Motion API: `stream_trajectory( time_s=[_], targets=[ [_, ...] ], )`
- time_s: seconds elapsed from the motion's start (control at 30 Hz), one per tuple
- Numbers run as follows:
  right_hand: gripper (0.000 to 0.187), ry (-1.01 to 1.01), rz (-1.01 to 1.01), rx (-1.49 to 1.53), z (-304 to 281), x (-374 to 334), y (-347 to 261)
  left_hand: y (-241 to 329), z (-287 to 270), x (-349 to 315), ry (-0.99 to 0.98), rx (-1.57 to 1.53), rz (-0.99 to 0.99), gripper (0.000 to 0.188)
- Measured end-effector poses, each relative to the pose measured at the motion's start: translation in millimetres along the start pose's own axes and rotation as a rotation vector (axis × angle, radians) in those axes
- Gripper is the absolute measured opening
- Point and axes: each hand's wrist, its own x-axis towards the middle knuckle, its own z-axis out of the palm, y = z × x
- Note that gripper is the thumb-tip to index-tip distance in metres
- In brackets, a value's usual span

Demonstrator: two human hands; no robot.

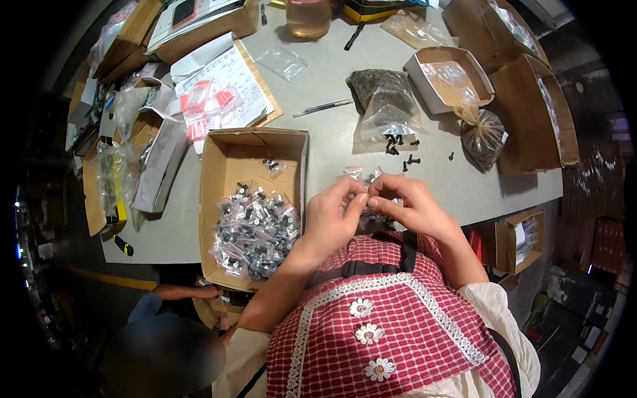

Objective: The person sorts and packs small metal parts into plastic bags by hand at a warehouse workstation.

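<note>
A small clear bag [365, 188] sits between the fingertips of both hands, mostly covered by them, just above the near edge of the counter [332, 149]. The left hand [335, 215] has its grip pressed in, thumb and forefinger pinching the bag; the right hand [415, 209] meets it from the other side with a matching pinch, the two nearly touching. How much of the bag each one has is hidden.

Just beyond the fingers lie more little bags [352, 172], and past those a loose scatter of black screws [413, 160] in front of a larger plastic bag [383, 93] of dark pieces. A pen [323, 109] lies to the left of that bag.

Beside the left hand stands a cardboard box [229, 169] heaped with filled packets [255, 229] of black and silvery parts. Behind it, red-striped bags [206, 103] rest on papers clipped to a board [262, 79]. To the right are a shallow white box [424, 86] and a knotted bag [483, 142]. Nearest the body is a red checked apron [332, 331]; at lower left, another person's arm [182, 292] shows beside the counter.
</note>
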Motion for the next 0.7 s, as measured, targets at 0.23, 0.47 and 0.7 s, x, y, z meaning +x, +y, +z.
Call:
stream_trajectory(
  time_s=[0.23,0.47,0.7],
  targets=[
    [0.007,0.042,0.033,0.063,2.3,-1.6,13.3,-5.6,2.7,-0.1,0.002,0.032,-0.018,0.010],
    [0.006,0.429,0.008,0.249,-72.4,-0.2,65.9,-12.2,-5.1,7.8,0.109,0.073,-0.102,0.011],
    [0.033,0.751,0.059,-0.813,-229.2,88.1,132.1,-18.5,7.6,12.2,-0.023,0.354,-0.100,0.017]
  ],
)
